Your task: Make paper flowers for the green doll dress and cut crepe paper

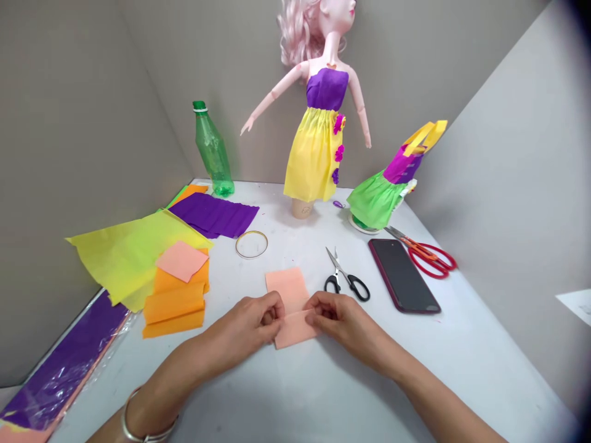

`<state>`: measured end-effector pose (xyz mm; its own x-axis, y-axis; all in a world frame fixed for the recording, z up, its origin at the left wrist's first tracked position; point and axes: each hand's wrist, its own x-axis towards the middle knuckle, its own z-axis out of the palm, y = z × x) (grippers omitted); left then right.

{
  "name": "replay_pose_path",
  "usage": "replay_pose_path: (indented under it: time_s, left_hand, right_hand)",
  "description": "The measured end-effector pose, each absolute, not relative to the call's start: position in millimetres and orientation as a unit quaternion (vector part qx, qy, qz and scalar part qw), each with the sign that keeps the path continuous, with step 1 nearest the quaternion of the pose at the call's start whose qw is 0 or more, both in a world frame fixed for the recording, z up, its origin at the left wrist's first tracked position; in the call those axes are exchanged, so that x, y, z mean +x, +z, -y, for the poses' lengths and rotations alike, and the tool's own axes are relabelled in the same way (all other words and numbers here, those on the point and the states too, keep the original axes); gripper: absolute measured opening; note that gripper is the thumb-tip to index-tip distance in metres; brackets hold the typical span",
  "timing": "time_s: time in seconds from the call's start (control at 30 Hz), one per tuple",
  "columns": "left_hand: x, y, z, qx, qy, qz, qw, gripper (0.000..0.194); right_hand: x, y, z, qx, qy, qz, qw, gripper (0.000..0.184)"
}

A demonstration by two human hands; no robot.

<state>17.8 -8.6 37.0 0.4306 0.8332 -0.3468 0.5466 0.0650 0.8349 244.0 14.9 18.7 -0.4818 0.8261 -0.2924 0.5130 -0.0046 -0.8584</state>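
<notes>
A strip of peach crepe paper point(290, 289) lies on the white table point(323, 387) in front of me, its near end folded over. My left hand point(252, 320) pinches the left side of the fold, fingers closed. My right hand point(339, 317) pinches the right side of the same fold. Just beyond my right hand lie small black-handled scissors point(346, 278).
A dark phone point(404, 275) and red-handled scissors point(427, 253) lie to the right. Orange point(173, 304), yellow point(124, 252) and purple paper point(212, 215) are stacked at left, with a wire ring point(252, 243). At the back stand a green bottle point(212, 151), a doll in a paper dress point(318, 135) and a green-and-purple paper dress point(383, 191).
</notes>
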Motion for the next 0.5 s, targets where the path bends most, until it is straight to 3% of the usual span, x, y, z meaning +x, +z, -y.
replay_pose_path:
  time_s: [0.27,0.5]
  left_hand:
    - [21,28,3,0.679,0.185,-0.550,0.450,0.004]
    - [21,40,7,0.684,0.241,-0.503,0.471,0.018]
  right_hand:
    - [236,11,-9,-0.525,0.415,0.722,0.175,0.016]
    - [242,14,-14,-0.466,0.499,0.710,0.173,0.016]
